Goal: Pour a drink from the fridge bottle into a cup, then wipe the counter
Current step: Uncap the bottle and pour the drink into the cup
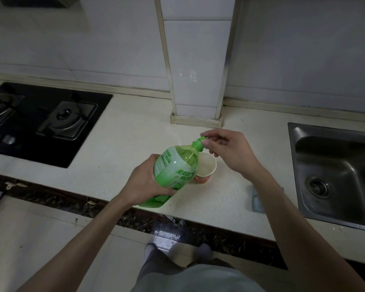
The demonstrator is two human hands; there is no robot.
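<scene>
A green plastic bottle (pixel 175 169) leans to the right over the pale counter (pixel 122 144), its neck above a paper cup (pixel 205 169). My left hand (pixel 144 184) is wrapped around the bottle's lower body. The thumb and forefinger of my right hand (pixel 228 152) pinch the green cap (pixel 201 141) at the bottle's mouth. The cup is white inside and orange outside, stands upright just behind the bottle, and looks empty. A grey-blue cloth (pixel 257 199) lies on the counter, partly hidden under my right forearm.
A black two-burner gas hob (pixel 51 123) is set into the counter at the left. A steel sink (pixel 333 173) lies at the right. A tiled pillar (pixel 196 81) juts out from the wall behind the cup. The counter's dark front edge (pixel 198 228) runs below my arms.
</scene>
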